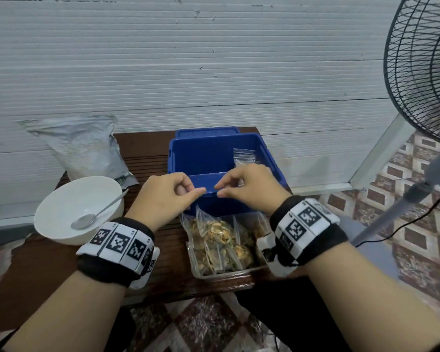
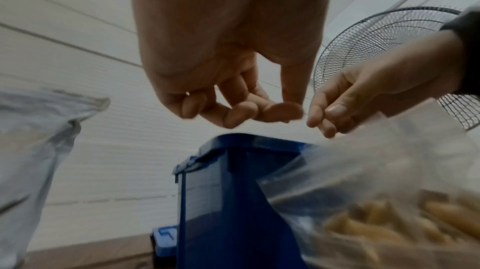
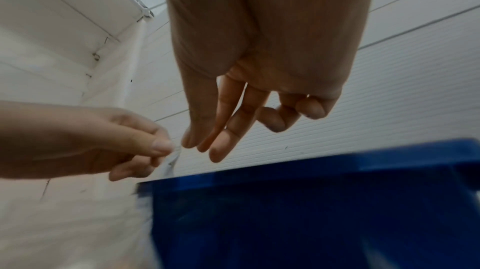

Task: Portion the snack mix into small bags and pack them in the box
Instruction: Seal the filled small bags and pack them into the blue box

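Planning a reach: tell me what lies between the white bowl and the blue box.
The left hand, above the wooden table; head view shows it.

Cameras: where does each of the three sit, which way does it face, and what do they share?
Head: worn high, looks forward and down at the table; both forearms, left hand and right hand show.
Left wrist: under the left hand, looks along the fingers toward the wall; right hand enters at right.
Right wrist: under the right hand, same heading; left hand enters at left.
Shared: all three show both hands and the blue box.
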`<state>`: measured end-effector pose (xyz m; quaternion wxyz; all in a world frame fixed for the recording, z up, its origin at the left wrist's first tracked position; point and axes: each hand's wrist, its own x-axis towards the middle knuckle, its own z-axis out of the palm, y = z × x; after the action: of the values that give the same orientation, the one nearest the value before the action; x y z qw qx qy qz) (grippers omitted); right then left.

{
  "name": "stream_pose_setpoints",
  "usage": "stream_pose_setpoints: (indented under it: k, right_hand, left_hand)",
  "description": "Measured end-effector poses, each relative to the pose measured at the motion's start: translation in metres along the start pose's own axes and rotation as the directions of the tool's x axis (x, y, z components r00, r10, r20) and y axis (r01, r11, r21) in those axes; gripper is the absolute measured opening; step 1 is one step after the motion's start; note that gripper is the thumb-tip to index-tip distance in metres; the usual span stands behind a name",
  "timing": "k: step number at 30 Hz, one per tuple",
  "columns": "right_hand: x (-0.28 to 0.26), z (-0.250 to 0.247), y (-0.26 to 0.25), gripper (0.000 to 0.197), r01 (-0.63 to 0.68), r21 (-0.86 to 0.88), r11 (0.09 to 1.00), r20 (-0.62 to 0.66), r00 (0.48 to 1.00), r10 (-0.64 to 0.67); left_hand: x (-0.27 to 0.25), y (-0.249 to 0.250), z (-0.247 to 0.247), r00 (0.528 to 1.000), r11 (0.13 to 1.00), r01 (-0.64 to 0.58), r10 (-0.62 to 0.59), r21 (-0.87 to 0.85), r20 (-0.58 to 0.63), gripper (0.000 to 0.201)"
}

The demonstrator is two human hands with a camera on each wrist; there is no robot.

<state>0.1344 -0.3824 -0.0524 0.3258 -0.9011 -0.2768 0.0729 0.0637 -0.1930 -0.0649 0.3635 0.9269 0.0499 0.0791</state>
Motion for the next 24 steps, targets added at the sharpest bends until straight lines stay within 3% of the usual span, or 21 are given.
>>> stream_pose_setpoints:
  k: [4, 7, 13, 16, 24]
  right_hand:
    - [-0.012, 0.018, -0.006, 0.006, 0.035, -0.014, 0.999, -0.051, 0.998, -0.036]
    - [-0.017, 0.021, -0.008, 0.009, 0.05, -0.069, 0.996, -0.057, 0.997, -0.054]
    - [-0.015, 0.022, -0.007, 0.018, 0.085, -0.028, 0.996, -0.047, 0.995, -0.087]
    - [-0.013, 0.022, -0.005, 0.007, 0.069, 0.086, 0.994, -0.003, 0.998, -0.069]
    - [-0.016, 0.002, 0.001, 0.006, 0.016, 0.251, 0.968, -0.039, 0.999, -0.007]
  left_hand:
    - [-0.001, 0.006, -0.006, 0.982, 0.985, 0.021, -0.052, 0.169, 0.183, 0.032]
    - [-0.001, 0.005, -0.004, 0.968, 0.984, -0.002, -0.043, 0.18, 0.247, 0.029]
    - [-0.003, 0.011, -0.006, 0.974, 0.998, -0.05, 0.06, -0.048, 0.217, 0.029]
    - [-0.004, 0.016, -0.007, 0.974, 0.984, -0.076, 0.107, -0.162, 0.197, 0.028]
    - [-0.001, 0.014, -0.003, 0.981, 0.977, -0.037, 0.075, -0.208, 0.179, 0.024]
